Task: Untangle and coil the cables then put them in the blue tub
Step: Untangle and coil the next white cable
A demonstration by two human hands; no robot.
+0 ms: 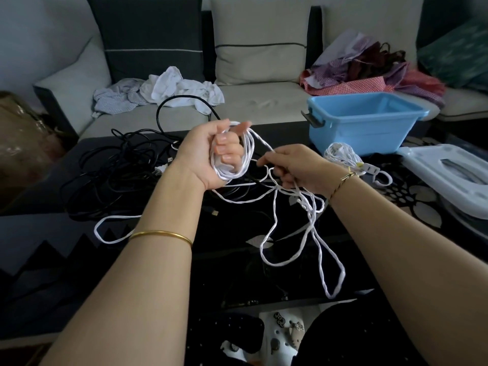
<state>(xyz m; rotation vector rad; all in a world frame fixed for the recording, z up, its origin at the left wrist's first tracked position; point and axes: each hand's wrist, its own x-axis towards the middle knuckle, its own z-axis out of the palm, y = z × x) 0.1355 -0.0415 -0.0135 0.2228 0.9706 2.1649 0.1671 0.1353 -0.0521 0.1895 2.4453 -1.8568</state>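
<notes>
My left hand [211,151] is raised above the dark table and closed on several loops of a white cable [268,233] wound around its fingers. From there a strand runs to my right hand [293,166], which pinches it between thumb and finger. The rest of the white cable hangs in loose loops down to the table. A tangle of black cables [116,175] lies on the table to the left. A coiled white cable with a plug [343,157] rests in front of the blue tub [364,133], which stands at the table's far right and looks empty.
A dark glass table [409,207] with a flower pattern carries everything. A white plastic lid [446,170] lies at the right edge. Behind is a sofa with crumpled white clothes [171,88] and a pile of red and purple fabric [369,67].
</notes>
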